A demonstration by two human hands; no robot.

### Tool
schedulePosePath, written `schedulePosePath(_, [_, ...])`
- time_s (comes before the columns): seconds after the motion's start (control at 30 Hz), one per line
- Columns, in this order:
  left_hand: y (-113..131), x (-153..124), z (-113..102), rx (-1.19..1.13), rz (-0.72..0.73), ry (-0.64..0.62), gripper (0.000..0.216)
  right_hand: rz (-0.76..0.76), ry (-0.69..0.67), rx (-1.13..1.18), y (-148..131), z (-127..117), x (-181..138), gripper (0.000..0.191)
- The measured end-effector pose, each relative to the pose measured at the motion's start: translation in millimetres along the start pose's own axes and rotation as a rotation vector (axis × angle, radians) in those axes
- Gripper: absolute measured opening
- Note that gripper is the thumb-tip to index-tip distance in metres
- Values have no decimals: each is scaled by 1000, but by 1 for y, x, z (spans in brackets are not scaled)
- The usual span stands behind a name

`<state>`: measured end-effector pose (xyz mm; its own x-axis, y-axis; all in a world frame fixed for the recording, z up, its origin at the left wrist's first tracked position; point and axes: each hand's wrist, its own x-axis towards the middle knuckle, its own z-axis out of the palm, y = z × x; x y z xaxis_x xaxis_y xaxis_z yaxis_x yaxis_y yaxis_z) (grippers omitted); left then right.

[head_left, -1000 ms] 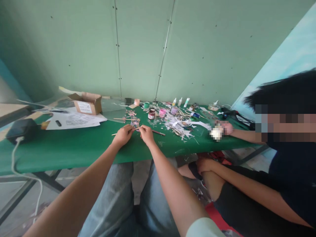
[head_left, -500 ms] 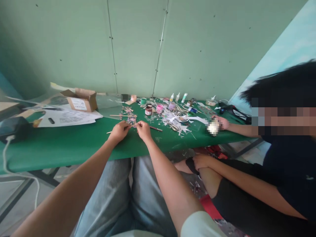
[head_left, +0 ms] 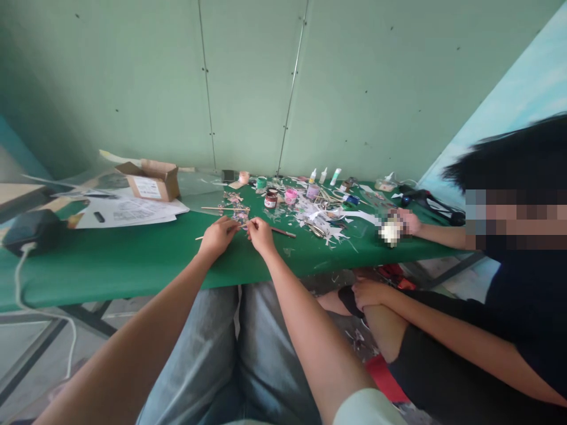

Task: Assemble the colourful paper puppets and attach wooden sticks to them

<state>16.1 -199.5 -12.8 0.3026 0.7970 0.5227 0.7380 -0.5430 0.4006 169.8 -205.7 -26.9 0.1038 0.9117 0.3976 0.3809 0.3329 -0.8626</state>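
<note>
Over the front half of the green-covered table, my left hand (head_left: 220,236) and my right hand (head_left: 261,236) face each other with fingers pinched. A small, thin, pale piece (head_left: 243,225) shows between the fingertips, too small to name. Just beyond lie small pinkish cut pieces (head_left: 239,216) and a thin wooden stick (head_left: 224,208). Another stick's pale end (head_left: 199,238) pokes out beside my left hand. To the right of my right hand rests a dark, slender, brush-like tool (head_left: 283,232).
Paint jars, a dark red one (head_left: 270,200) and a pink one (head_left: 290,196) among them, stand behind my hands. Paper scraps (head_left: 325,221) lie rightward. A cardboard box (head_left: 155,186) sits on papers (head_left: 128,215) at left. At right sits another person (head_left: 518,295), one hand near a blurred object.
The view has swung slightly left, so the table's things appear a little further right. My hands keep their pinch, with small finger shifts.
</note>
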Motion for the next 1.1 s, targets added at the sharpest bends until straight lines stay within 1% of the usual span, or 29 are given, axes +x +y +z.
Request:
schedulePosePath(0.1, [5, -3, -3, 6, 2, -2, 29, -16, 15, -33, -2, 0, -2, 30])
schedulePosePath(0.23, [8, -4, -6, -27, 39, -73, 32, -51, -11, -83, -6, -8, -8, 31])
schedulePosePath(0.33, [10, -5, -8, -81, 75, -136, 34, -106, -55, -128, -11, -21, -17, 30])
schedulePosePath(0.43, [19, -14, -12, -142, 107, -175, 36, -175, -109, -184, -20, -39, -30, 28])
schedulePosePath(0.5, [30, -24, -19, -177, 145, -174, 35, -216, -149, -219, -30, -52, -43, 25])
schedulePosePath(0.6, [52, -45, -34, -226, 190, -151, 32, -291, -199, -253, -52, -73, -65, 23])
schedulePosePath(0.67, [67, -61, -45, -270, 200, -127, 31, -450, -250, -338, -68, -85, -79, 23])
schedulePosePath(0.73, [79, -76, -56, -329, 198, -136, 29, -533, -283, -385, -83, -94, -93, 22])
schedulePosePath(0.87, [95, -104, -72, -437, 194, -121, 23, -669, -315, -466, -104, -102, -116, 22])
schedulePosePath(0.97, [101, -123, -80, -434, 205, -189, 23, -785, -336, -390, -110, -101, -132, 23])
schedulePosePath(1.03, [104, -134, -84, -401, 214, -218, 22, -764, -354, -295, -112, -99, -142, 24])
schedulePosePath(1.1, [106, -142, -88, -352, 221, -200, 20, -646, -366, -231, -113, -96, -152, 26])
